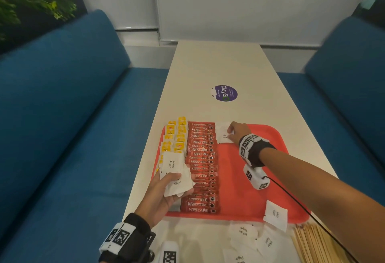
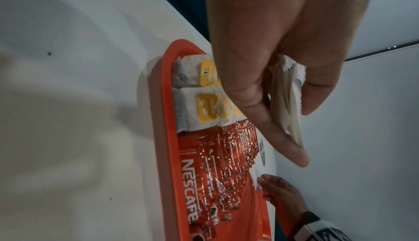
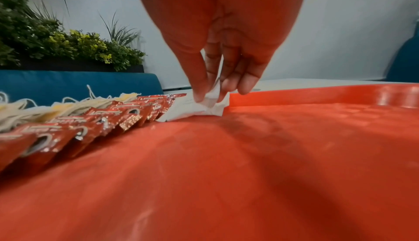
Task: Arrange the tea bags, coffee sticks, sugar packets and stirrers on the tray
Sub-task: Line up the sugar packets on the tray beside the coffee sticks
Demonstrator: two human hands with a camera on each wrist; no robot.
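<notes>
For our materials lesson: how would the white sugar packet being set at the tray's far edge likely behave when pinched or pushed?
Probably floppy: the sugar packet crumples and peaks where the right hand pinches it. Likely light for its size, since the left hand holds several packets fanned loosely at once. It looks flat, so it should slide over the tray rather than roll.

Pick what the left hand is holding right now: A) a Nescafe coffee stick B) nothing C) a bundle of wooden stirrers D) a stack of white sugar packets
D: the left hand grips a stack of white sugar packets printed "White Sugar", held above the tea bags on the red tray.
</notes>
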